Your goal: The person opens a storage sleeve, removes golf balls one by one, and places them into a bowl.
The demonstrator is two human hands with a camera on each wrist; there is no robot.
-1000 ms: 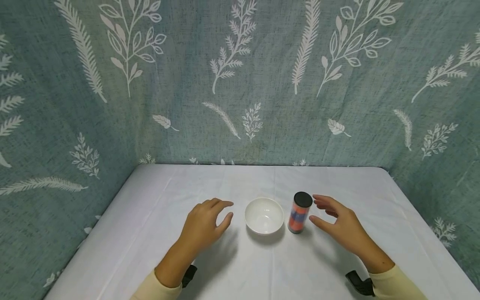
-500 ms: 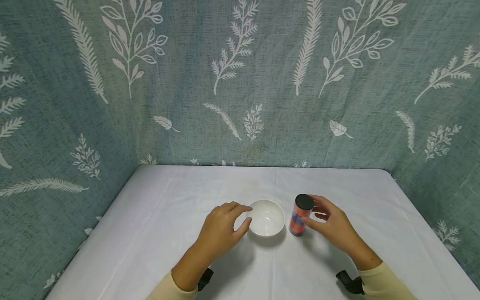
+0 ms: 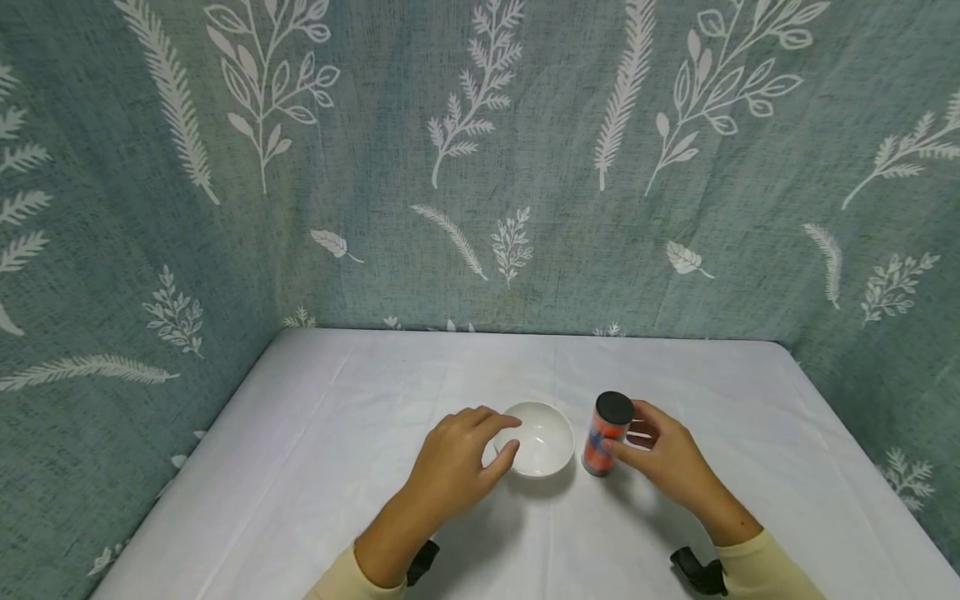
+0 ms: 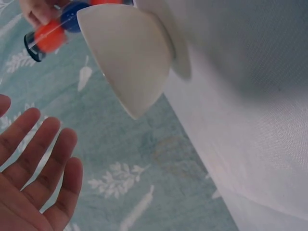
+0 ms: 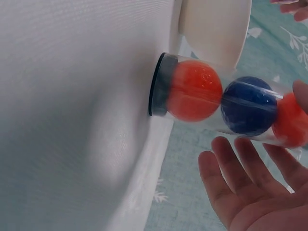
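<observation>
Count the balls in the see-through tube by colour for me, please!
Orange balls: 2
Blue balls: 1
Total: 3 balls show in the clear tube, which stands on its black base beside the white bowl.

A white-clothed table point(image 3: 360, 467) carries a white bowl point(image 3: 542, 446) and, just beside it, an upright ball tube point(image 3: 606, 433).
</observation>
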